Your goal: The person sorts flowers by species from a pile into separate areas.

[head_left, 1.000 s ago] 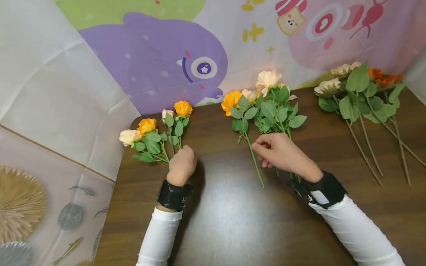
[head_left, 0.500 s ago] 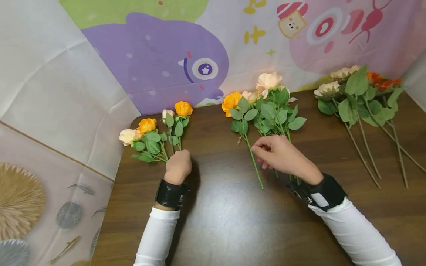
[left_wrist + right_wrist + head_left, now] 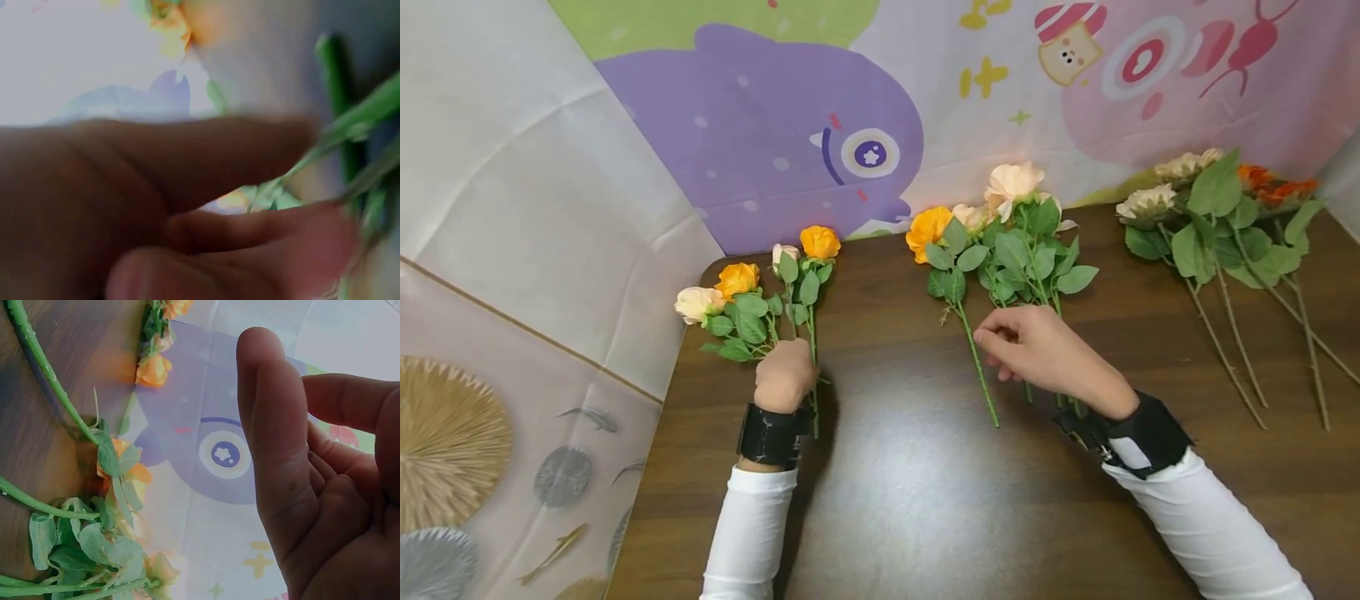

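In the head view my left hand (image 3: 785, 377) is over the stems of the left-hand roses. Those are a cream rose (image 3: 697, 305), an orange rose (image 3: 737, 281), a small pink rose (image 3: 785, 255) and another orange one at the back. Its thumb and fingers extend with a gap between them in the left wrist view, tips right at green stems (image 3: 369, 109). My right hand (image 3: 1037, 346) hovers loosely curled and holds nothing, beside the green stem (image 3: 977, 367) of a middle orange rose (image 3: 929, 233). Peach roses (image 3: 1013, 183) lie beyond that hand, their lower stems partly hidden.
Cream flowers (image 3: 1146, 202) and orange-red flowers (image 3: 1285, 192) with long brownish stems lie at the back right. A printed cloth (image 3: 775, 125) hangs behind the dark wooden table (image 3: 910, 517), and a pale sheet (image 3: 535, 167) stands along its left side.
My left hand has shifted left and slightly back toward me, uncovering the lower stem of the rear orange rose. My right hand has stayed almost still, and the flowers lie as before.
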Available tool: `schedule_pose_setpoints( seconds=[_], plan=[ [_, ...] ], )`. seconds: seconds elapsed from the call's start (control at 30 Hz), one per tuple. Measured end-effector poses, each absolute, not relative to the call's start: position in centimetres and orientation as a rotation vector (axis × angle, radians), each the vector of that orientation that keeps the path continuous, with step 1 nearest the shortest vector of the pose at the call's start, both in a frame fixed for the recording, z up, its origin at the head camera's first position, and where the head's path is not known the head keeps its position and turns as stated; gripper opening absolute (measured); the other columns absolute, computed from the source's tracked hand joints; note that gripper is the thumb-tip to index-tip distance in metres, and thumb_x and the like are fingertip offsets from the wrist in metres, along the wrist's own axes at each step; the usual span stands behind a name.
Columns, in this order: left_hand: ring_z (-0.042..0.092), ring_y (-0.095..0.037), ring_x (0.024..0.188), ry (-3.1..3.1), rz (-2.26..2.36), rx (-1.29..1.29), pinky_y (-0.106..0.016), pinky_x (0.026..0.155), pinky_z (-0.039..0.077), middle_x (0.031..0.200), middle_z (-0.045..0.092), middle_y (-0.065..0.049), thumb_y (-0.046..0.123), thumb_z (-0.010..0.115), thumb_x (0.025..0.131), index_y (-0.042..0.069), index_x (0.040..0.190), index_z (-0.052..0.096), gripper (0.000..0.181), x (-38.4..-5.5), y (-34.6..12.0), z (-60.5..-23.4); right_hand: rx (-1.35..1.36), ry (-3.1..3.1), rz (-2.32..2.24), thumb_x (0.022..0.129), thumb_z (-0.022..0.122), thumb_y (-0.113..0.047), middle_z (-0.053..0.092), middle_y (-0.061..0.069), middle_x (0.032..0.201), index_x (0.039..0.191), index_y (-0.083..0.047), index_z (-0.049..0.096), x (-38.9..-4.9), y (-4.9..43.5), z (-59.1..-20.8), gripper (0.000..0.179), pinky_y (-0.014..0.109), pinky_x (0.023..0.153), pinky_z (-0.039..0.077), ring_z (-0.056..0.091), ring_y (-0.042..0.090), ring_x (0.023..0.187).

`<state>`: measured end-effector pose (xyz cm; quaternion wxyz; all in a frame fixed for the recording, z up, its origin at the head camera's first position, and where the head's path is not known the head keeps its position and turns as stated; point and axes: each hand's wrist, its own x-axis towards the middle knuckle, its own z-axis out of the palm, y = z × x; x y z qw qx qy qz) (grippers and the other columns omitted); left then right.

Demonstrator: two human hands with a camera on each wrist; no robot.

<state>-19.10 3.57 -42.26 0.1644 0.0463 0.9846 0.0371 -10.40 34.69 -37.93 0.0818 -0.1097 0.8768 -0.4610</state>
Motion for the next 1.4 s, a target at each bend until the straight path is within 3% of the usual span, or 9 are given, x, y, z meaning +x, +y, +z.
schedule_pose_setpoints(
  seconds=[0.13, 0.27, 0.4, 0.57, 0.7, 0.87, 1.23, 1.4],
  plan=[
    [0.057, -0.033, 0.049, 2.916, 0.112, 0.183, -0.049, 0.043, 0.051, 0.066, 0.065, -0.023, 0.0, 0.049, 0.087, -0.002, 0.066, 0.065, 0.026, -19.3, 4.4, -43.4, -0.332, 2.612, -1.384, 0.094, 0.052, -0.022, 0.061, 0.006, 0.067, 0.09, -0.012, 0.064, -10.3, 34.7, -38.0, 0.016, 0.036, 0.046, 0.052, 0.061, 0.023, 0.057],
    [0.059, -0.035, 0.055, 2.917, 0.137, 0.235, -0.05, 0.046, 0.052, 0.071, 0.065, -0.025, -0.003, 0.047, 0.086, -0.003, 0.072, 0.065, 0.023, -19.4, 4.4, -43.9, -0.34, 2.612, -1.386, 0.093, 0.053, -0.021, 0.061, 0.006, 0.067, 0.091, -0.012, 0.064, -10.3, 34.7, -38.0, 0.015, 0.036, 0.046, 0.052, 0.061, 0.024, 0.056],
    [0.058, -0.032, 0.056, 2.886, 0.243, 0.263, -0.043, 0.046, 0.051, 0.074, 0.064, -0.025, -0.003, 0.044, 0.087, -0.006, 0.076, 0.063, 0.022, -19.6, 4.3, -43.8, -0.354, 2.615, -1.383, 0.094, 0.052, -0.021, 0.061, 0.005, 0.067, 0.09, -0.012, 0.064, -10.4, 34.8, -38.2, 0.015, 0.036, 0.045, 0.052, 0.061, 0.023, 0.056],
    [0.051, -0.023, 0.047, 2.865, 0.362, 0.325, -0.03, 0.039, 0.04, 0.06, 0.055, -0.016, -0.002, 0.041, 0.089, -0.001, 0.066, 0.055, 0.027, -19.7, 4.3, -43.0, -0.369, 2.614, -1.385, 0.094, 0.052, -0.021, 0.061, 0.005, 0.066, 0.089, -0.013, 0.064, -10.5, 34.8, -38.2, 0.015, 0.035, 0.045, 0.052, 0.06, 0.019, 0.054],
    [0.047, -0.02, 0.044, 2.933, 0.462, 0.453, -0.03, 0.039, 0.037, 0.053, 0.044, -0.008, -0.001, 0.042, 0.089, 0.004, 0.06, 0.047, 0.029, -19.3, 4.7, -42.1, -0.384, 2.614, -1.388, 0.093, 0.052, -0.019, 0.06, 0.004, 0.065, 0.089, -0.012, 0.064, -10.5, 34.6, -38.4, 0.014, 0.035, 0.044, 0.051, 0.06, 0.017, 0.053],
    [0.047, -0.019, 0.045, 3.016, 0.681, 0.637, -0.034, 0.04, 0.041, 0.056, 0.045, -0.007, 0.007, 0.046, 0.092, 0.003, 0.071, 0.046, 0.021, -18.1, 6.0, -40.7, -0.432, 2.613, -1.373, 0.093, 0.054, -0.019, 0.061, 0.004, 0.064, 0.092, -0.014, 0.064, -10.2, 34.2, -38.7, 0.011, 0.033, 0.042, 0.049, 0.058, 0.017, 0.051],
    [0.05, -0.004, 0.054, 2.823, 1.198, 1.223, -0.024, 0.044, 0.043, 0.064, 0.059, -0.001, 0.013, 0.047, 0.096, 0.007, 0.088, 0.051, 0.011, -13.5, 10.7, -38.7, -0.595, 2.512, -1.365, 0.092, 0.056, -0.025, 0.065, -0.003, 0.077, 0.105, -0.013, 0.062, -8.9, 31.7, -38.5, 0.018, 0.032, 0.049, 0.049, 0.058, 0.015, 0.056],
    [0.046, -0.005, 0.054, 2.73, 1.219, 1.391, -0.021, 0.046, 0.04, 0.068, 0.057, 0.0, 0.011, 0.048, 0.095, 0.005, 0.093, 0.053, 0.008, -11.6, 12.1, -38.5, -0.681, 2.507, -1.403, 0.092, 0.057, -0.022, 0.063, -0.004, 0.071, 0.097, -0.016, 0.063, -8.3, 31.2, -38.1, 0.01, 0.028, 0.045, 0.046, 0.054, 0.009, 0.053]
  ],
)
